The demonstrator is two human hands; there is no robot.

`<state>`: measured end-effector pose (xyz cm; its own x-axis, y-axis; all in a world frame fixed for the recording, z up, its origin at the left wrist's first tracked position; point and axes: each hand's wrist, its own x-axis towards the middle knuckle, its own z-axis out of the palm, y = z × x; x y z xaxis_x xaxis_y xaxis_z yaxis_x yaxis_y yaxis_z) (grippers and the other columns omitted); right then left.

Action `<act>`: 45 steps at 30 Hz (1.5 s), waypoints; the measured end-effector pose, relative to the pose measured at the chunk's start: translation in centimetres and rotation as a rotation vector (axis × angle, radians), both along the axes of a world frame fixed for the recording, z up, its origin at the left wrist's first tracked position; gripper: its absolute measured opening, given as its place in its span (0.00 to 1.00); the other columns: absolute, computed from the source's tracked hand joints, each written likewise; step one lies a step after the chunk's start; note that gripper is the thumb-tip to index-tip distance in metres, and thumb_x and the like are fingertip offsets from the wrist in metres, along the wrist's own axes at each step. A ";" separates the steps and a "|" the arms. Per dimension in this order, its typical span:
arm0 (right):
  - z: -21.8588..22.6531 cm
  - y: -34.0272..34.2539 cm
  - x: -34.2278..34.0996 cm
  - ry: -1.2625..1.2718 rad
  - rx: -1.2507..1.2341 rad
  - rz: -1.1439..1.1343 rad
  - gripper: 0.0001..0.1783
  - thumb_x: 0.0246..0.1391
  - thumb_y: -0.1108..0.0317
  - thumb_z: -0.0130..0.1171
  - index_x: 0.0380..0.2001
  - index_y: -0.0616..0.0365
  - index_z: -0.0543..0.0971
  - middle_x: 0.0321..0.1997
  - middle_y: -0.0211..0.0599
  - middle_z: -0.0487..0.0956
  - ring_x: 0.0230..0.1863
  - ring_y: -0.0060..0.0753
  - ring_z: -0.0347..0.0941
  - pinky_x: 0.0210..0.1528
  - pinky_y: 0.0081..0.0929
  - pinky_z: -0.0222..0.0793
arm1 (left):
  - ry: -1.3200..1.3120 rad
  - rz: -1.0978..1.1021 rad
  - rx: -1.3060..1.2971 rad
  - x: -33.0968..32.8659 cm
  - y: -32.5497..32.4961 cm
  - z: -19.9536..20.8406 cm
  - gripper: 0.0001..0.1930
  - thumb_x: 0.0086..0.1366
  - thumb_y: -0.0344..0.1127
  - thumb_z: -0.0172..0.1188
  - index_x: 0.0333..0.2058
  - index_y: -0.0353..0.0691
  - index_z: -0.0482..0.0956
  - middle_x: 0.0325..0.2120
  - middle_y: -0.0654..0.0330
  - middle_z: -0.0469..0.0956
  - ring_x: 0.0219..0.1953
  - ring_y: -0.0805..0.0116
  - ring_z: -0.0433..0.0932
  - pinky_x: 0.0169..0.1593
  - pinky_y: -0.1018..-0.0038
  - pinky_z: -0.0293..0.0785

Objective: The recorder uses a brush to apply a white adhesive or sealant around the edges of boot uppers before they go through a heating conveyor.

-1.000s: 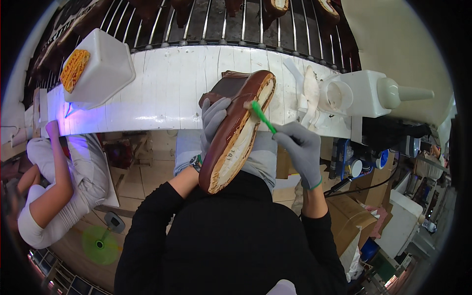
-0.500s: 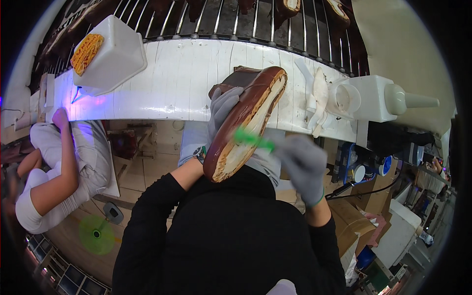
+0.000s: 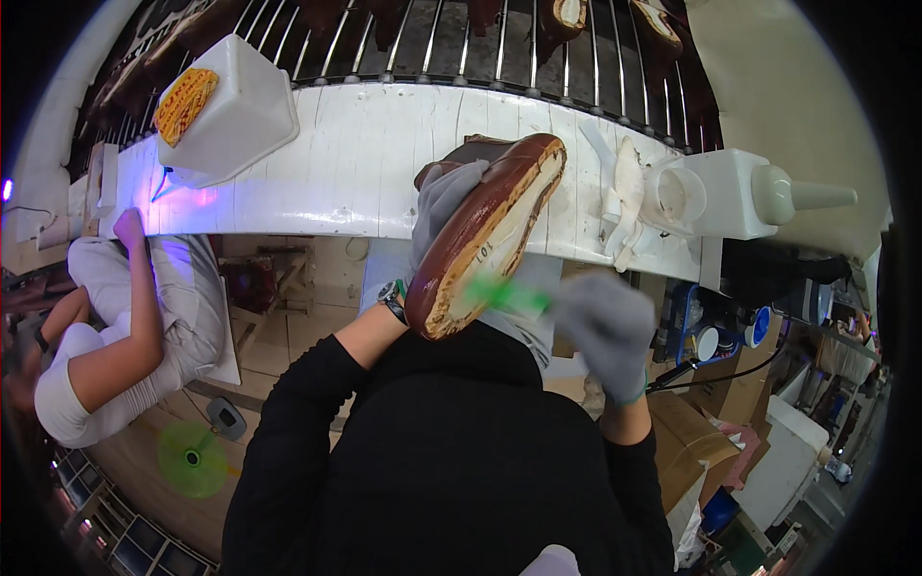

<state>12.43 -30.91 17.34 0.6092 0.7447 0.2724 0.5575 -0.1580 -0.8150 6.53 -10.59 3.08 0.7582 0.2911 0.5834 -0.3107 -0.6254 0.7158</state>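
Note:
A glossy dark-brown shoe upper is held over the table's near edge, its pale underside turned up and to the right. My gloved left hand wraps round it from the left side and supports it; part of the fingers is hidden behind it. My gloved right hand, blurred by motion, is closed on a green brush. The smeared brush head lies over the underside near the end closest to me; whether it touches is hard to tell.
On the white table stand a white container with a yellow-orange packet, a clear cup and a white nozzle bottle. Beyond is a metal roller rack with more shoes. Another person's arm is at left.
The brush and my right hand have shifted slightly right and down, toward the shoe's near end. My left fingers have changed their hold, and the shoe sits slightly higher.

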 end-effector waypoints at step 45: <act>6.9 2.4 7.7 -0.234 0.082 -0.234 0.11 0.51 0.75 0.68 0.40 0.59 0.85 0.27 0.35 0.80 0.25 0.25 0.74 0.27 0.23 0.67 | 0.791 -1.109 -0.102 13.4 10.3 13.7 0.33 0.46 0.36 0.81 0.52 0.38 0.79 0.48 0.59 0.82 0.48 0.72 0.78 0.55 0.73 0.76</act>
<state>20.18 -28.51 24.22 0.6748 0.5622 0.4781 0.6874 -0.2432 -0.6843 19.97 -0.29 16.79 0.7376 -0.6681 -0.0982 -0.1003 -0.2521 0.9625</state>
